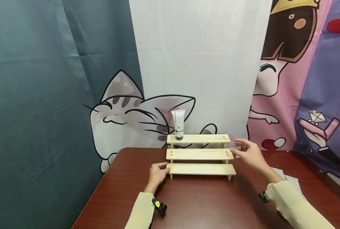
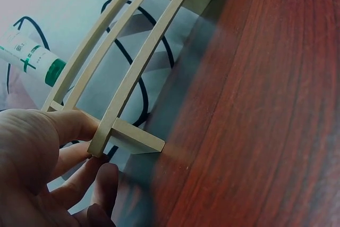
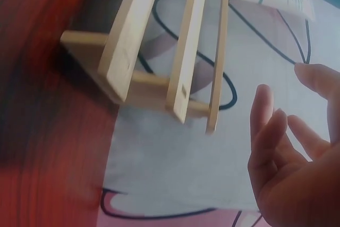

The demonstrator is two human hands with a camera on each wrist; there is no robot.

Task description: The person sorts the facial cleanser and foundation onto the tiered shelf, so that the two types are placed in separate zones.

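Note:
A three-tier pale wooden rack (image 1: pixel 199 154) stands on the table, also seen in the left wrist view (image 2: pixel 139 59) and the right wrist view (image 3: pixel 188 51). On its top tier, near the left end, a white tube with a green cap (image 1: pixel 179 124) stands upright. My left hand (image 1: pixel 157 174) grips the left end of the lowest tier between thumb and fingers; the left wrist view shows this hand (image 2: pixel 50 168) at the board's end. Beside the rack's right end, my right hand (image 1: pixel 251 155) is held with fingers apart and nothing in them; the right wrist view shows a gap between this hand (image 3: pixel 297 158) and the rack.
The reddish-brown table (image 1: pixel 198 203) extends in front of the rack. Pale flat packets (image 1: pixel 293 182) lie on the right, partly hidden by my right sleeve. Behind the table hangs a printed cloth (image 1: pixel 198 63) with cartoon figures.

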